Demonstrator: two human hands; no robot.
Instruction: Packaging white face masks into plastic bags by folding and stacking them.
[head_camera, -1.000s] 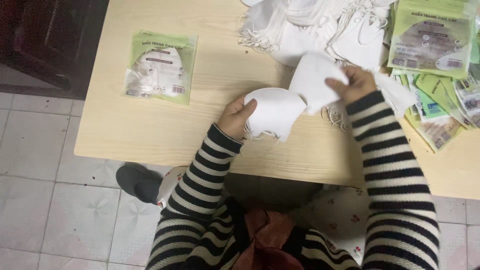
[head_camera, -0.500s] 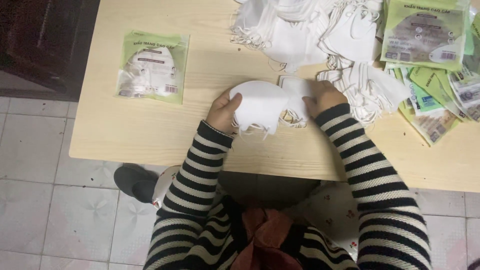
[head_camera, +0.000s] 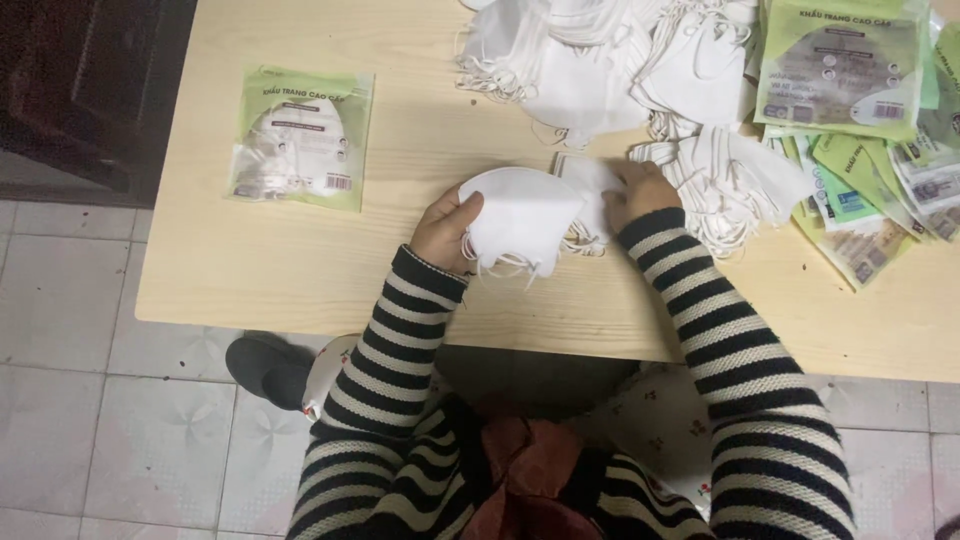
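My left hand grips a small stack of folded white face masks by its left edge, just above the wooden table. My right hand presses on the stack's right side, fingers closed over another white mask that lies flat there. Both sleeves are black-and-white striped. A big heap of loose white masks with ear loops lies beyond my hands, and a row of stacked masks sits right of my right hand.
A sealed green-and-clear pack holding masks lies on the table's left part. Several empty green packs are piled at the right edge. A dark cabinet stands at the far left. Tiled floor and a dark slipper are below.
My right hand came down from the heap with a mask and laid it against the stack in my left hand. The view shifted slightly.
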